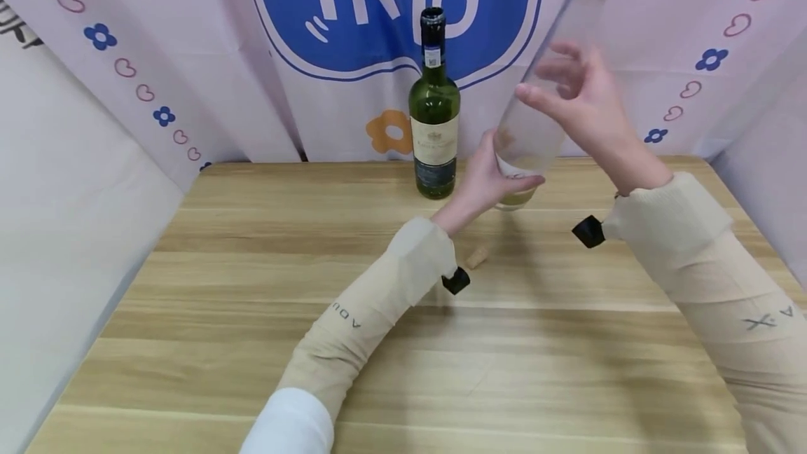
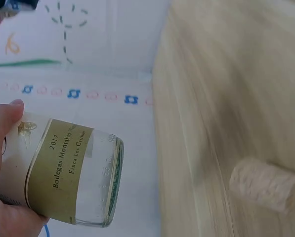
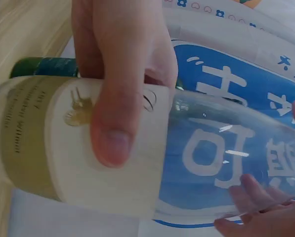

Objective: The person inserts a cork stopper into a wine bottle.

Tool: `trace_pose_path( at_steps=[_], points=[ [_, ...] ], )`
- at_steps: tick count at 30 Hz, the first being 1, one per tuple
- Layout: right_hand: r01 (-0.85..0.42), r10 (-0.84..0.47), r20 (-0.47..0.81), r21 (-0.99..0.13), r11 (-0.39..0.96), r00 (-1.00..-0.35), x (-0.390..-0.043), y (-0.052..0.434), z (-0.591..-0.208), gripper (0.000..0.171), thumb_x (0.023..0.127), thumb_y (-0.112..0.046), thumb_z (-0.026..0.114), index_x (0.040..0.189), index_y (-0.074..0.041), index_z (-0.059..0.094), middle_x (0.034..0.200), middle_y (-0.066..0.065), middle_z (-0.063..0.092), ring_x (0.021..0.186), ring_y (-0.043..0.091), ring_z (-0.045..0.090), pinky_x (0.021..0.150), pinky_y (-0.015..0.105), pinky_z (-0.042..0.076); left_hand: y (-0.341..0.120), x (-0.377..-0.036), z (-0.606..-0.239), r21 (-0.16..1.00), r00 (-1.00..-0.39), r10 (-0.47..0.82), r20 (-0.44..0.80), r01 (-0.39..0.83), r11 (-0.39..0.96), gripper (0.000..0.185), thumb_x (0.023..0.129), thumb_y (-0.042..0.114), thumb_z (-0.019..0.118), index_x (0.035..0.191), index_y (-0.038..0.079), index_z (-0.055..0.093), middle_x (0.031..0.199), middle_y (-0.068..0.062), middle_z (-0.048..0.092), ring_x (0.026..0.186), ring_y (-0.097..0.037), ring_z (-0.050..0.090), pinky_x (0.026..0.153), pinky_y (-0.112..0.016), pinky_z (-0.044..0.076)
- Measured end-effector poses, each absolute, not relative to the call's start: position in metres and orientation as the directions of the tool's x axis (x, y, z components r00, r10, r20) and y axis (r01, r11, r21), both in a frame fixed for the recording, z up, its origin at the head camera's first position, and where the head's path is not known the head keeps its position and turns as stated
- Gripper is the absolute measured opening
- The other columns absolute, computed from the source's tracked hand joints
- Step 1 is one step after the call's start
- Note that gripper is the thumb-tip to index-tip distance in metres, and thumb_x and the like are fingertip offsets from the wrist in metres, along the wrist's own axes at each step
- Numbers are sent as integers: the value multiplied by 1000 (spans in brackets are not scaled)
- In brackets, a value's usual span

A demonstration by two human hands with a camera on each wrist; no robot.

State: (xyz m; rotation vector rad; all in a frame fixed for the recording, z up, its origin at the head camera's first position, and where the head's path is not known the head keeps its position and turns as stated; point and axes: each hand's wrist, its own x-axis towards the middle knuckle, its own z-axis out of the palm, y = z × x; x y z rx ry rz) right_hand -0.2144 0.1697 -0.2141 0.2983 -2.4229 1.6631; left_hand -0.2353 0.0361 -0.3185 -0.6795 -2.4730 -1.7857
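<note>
A clear glass wine bottle [image 1: 529,142] with a white and olive-gold label leans up to the right, its base over the back of the table. My left hand [image 1: 485,177] grips it low down, thumb across the label [image 2: 56,168]. Around its upper part, my right hand [image 1: 589,100] has its thumb and fingers spread. Some of those fingers show through the glass in the right wrist view. A dark green wine bottle [image 1: 435,100] stands upright beside the left hand. Below the left wrist lies a cork [image 1: 477,256], large in the left wrist view.
The wooden table [image 1: 252,342] ends at the back against a white printed cloth [image 1: 340,118] with a blue emblem. White sheeting [image 1: 76,160] hangs at the left. Small black devices [image 1: 457,280] hang under both cuffs.
</note>
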Motion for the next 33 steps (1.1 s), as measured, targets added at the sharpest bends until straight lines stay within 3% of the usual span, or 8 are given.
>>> trace_pose_path(
  at_steps=[5, 11, 18, 33],
  points=[
    [-238, -101, 216, -892, 383, -971, -226, 170, -228, 75, 84, -26, 66, 142, -15, 20, 138, 10, 40, 127, 20, 37, 107, 37, 27, 36, -251, -325, 906, -926, 304, 223, 312, 286, 88, 69, 22, 80, 137, 7, 25, 131, -5, 42, 116, -13, 43, 94, -20, 37],
    [-244, -57, 239, -917, 316, -969, -244, 169, -243, 76, 83, -27, 67, 143, -20, 22, 134, 11, 41, 126, 19, 39, 102, 34, 34, 38, -268, -332, 900, -940, 293, 176, 275, 339, 88, 70, 28, 79, 137, 8, 26, 131, -4, 42, 118, -15, 43, 96, -22, 37],
    [-299, -50, 297, -911, 284, -954, -266, 162, -263, 76, 81, -23, 69, 143, -17, 24, 131, 12, 43, 121, 21, 42, 104, 31, 31, 33, -283, -342, 898, -961, 251, 116, 210, 388, 89, 70, 31, 79, 137, 8, 25, 134, -7, 40, 123, -21, 40, 98, -26, 36],
    [-272, -86, 259, -900, 341, -962, -285, 155, -285, 81, 82, -26, 68, 145, -16, 19, 133, 13, 43, 125, 21, 39, 104, 32, 31, 28, -294, -364, 861, -972, 213, 98, 190, 472, 95, 71, 32, 78, 141, 7, 20, 137, -11, 38, 123, -21, 40, 101, -27, 34]
  ],
)
